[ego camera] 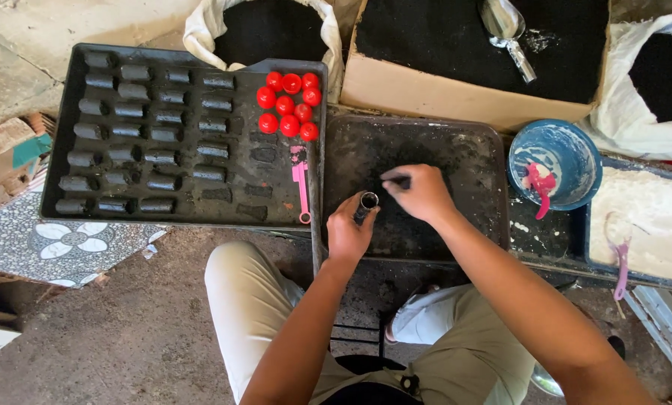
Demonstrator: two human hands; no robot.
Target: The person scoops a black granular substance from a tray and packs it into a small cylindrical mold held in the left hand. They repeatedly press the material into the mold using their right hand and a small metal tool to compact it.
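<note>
Head cam looks straight down: left hand (348, 234) is wrapped around a small dark tube (367, 202), held upright with its open end up, over the black tray (471, 154). Right hand (423, 192) sits just beside the tube, fingers pinched on something dark, maybe a stick, hard to tell. Further out to the left hand's side there's a bigger tray (73, 214) with rows of dark cylinders (130, 110), red caps (288, 103) and a pink tool (301, 191).

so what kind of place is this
Probably a small, informal hand-production workshop at floor level. A black tray holds rows of dark filled tubes beside red caps, and sacks and a box of black powder stand behind.
</note>
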